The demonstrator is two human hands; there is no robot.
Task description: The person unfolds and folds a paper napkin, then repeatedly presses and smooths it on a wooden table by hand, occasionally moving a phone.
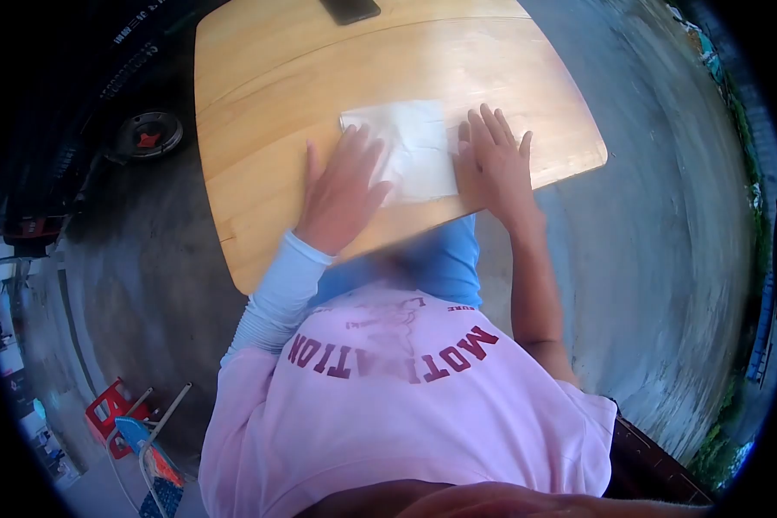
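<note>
A white sheet, perhaps paper or thin cloth (419,155), lies flat and slightly creased near the close edge of the wooden table (276,95). My left hand (345,186) rests with fingers spread over the sheet's left side, its fingertips on or just above the left edge. On the right, my right hand (496,160) has its fingers stretched out beside the sheet's right edge, over the tabletop. Neither hand holds anything.
A dark flat object (350,9) lies at the table's far edge. On the floor to the left is a round dark item (149,135) with a red centre. A red stool (112,414) and a chair with pale legs (151,440) stand at the lower left.
</note>
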